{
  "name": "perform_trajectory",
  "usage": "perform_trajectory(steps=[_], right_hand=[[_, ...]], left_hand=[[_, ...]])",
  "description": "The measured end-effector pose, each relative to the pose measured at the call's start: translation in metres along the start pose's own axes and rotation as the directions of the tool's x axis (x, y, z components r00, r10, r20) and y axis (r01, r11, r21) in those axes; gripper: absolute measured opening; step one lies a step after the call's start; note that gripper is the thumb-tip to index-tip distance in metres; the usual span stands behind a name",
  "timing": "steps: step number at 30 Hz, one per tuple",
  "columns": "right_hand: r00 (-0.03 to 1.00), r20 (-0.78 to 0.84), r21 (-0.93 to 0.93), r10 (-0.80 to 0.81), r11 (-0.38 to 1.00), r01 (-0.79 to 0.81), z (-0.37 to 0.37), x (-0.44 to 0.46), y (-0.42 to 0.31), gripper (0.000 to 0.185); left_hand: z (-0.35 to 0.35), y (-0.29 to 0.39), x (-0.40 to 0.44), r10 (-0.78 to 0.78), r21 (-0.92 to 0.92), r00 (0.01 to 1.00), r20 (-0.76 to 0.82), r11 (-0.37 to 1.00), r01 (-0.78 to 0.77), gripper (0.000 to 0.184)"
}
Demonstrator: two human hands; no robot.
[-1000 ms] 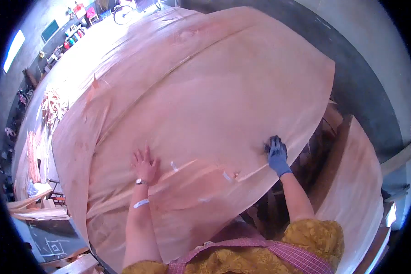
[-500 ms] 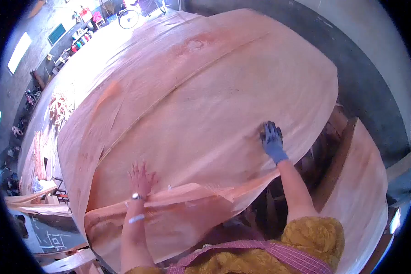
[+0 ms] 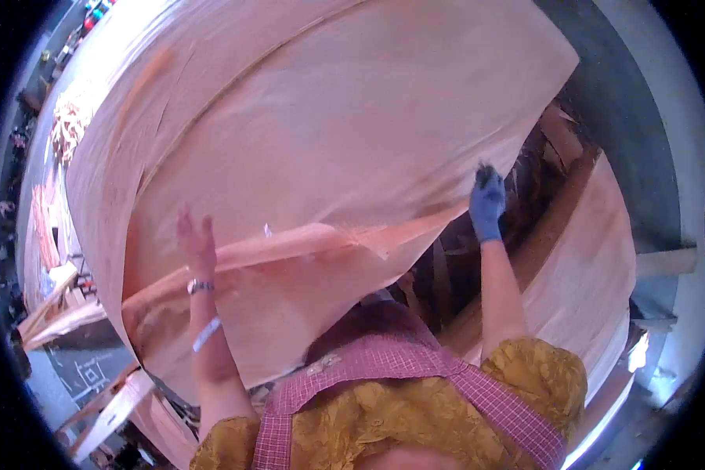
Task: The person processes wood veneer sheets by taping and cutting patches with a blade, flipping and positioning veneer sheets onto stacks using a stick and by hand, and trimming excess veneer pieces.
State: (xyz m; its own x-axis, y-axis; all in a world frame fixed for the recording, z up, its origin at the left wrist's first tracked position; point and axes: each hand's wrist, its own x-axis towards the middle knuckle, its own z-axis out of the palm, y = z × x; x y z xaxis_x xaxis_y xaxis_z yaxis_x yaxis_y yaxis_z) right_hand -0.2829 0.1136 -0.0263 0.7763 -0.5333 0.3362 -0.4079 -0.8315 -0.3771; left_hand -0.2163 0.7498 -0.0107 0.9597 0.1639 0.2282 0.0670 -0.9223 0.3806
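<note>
A large, thin, pinkish wood veneer sheet point(image 3: 352, 117) covers a wide stack, its near part folded into a raised crease point(image 3: 290, 241). My left hand point(image 3: 198, 244) is bare, with a watch at the wrist. Its fingers are apart, over the sheet just beyond the crease at the left; whether it touches is unclear. My right hand point(image 3: 488, 205), in a blue-grey glove with dark fingertips, is closed at the sheet's right edge. Creases in the veneer run towards it, and the fingertips are partly hidden.
A dark gap with broken veneer pieces point(image 3: 442, 274) opens below my right hand. Beyond it lies another veneer stack point(image 3: 587, 243), near a grey wall point(image 3: 642, 117). Wood strips point(image 3: 70, 321) and shavings point(image 3: 69, 129) are at the left.
My right hand has gone from lying spread on the sheet to closed at its edge, nearer my body. My left hand has lifted slightly. The view has tilted down.
</note>
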Motion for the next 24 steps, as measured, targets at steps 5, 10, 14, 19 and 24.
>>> perform_trajectory(steps=[5,10,14,19,24], right_hand=[[0.701,0.505,0.556,0.504,0.431,-0.711,0.033,-0.148,0.087,0.042],[0.357,0.859,0.422,0.367,-0.114,-0.899,-0.002,-0.160,-0.013,0.032],[0.400,0.829,0.447,0.392,-0.032,-0.894,-0.041,-0.145,-0.072,0.024],[0.501,0.811,0.547,0.304,-0.087,-0.833,-0.067,-0.147,-0.070,0.025],[0.558,0.800,0.571,0.220,0.005,-0.821,-0.074,-0.167,-0.023,0.031]], left_hand=[[-0.066,-0.098,-0.225,-0.254,0.246,0.839,-0.482,0.879,0.408,0.051],[-0.105,-0.066,-0.378,-0.976,-0.422,0.084,0.201,-0.009,0.906,0.059],[-0.094,-0.021,-0.391,-0.724,-0.595,-0.121,0.679,-0.640,0.487,0.047],[-0.061,-0.081,-0.432,-0.816,-0.747,0.083,0.572,-0.477,0.462,0.033],[-0.096,-0.073,-0.437,-0.849,-0.848,0.173,0.500,-0.439,0.297,0.020]])
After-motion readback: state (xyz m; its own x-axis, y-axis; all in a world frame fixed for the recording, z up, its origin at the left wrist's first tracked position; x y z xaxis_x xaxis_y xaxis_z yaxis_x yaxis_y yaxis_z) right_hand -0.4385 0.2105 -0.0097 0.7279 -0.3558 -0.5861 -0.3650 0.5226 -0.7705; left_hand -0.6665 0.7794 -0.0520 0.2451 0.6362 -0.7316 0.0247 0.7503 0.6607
